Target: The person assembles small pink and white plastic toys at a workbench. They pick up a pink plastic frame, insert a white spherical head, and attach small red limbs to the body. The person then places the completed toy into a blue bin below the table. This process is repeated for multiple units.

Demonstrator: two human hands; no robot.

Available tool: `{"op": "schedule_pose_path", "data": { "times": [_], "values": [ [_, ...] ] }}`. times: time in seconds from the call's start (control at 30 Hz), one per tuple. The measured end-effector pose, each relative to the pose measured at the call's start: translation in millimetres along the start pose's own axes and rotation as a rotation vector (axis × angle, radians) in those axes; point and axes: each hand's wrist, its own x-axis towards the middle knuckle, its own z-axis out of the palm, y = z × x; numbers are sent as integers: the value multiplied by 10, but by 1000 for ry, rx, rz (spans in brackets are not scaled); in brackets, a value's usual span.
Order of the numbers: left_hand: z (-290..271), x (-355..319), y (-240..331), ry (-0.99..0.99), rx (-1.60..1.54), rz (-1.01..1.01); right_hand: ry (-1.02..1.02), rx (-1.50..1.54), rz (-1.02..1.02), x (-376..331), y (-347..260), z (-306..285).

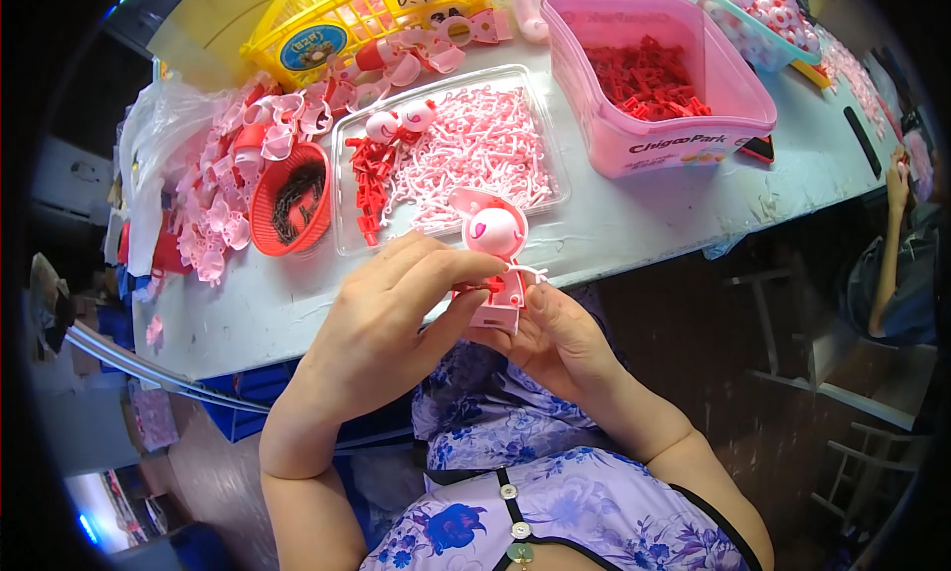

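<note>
My right hand [570, 343] holds a small pink toy figure [495, 232] upright near the table's front edge. Its round head bears a printed face, and a thin white-pink limb piece [528, 271] sticks out to the right. The figure's back is open, with red inside. From the left, my left hand [381, 299] pinches thumb and finger on a small red plastic part at the toy's body; the fingers partly hide it. Just beyond lies a clear tray [560, 180] of pink limb pieces [475, 145], red parts [371, 190] and two round heads [399, 120].
Left of the tray, a red basket [260, 200] holds dark small pieces beside piled pink shells [223, 190]. A pink tub [634, 140] of red parts stands right. Behind are a yellow basket [342, 44] and a bluish bin [792, 56]. Another person's arm [890, 234] shows far right.
</note>
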Motion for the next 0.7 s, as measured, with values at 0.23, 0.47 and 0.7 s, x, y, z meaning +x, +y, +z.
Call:
{"op": "schedule_pose_path", "data": {
  "times": [0.23, 0.47, 0.7],
  "values": [
    [45, -17, -5, -19, 4, 4, -15, 124, 10, 2, 7, 4],
    [37, -47, -20, 31, -50, 18, 52, 88, -7, -36, -23, 43],
    [-605, -41, -658, 538, 48, -275, 17, 45, -24, -54, -45, -25]
  ]
}}
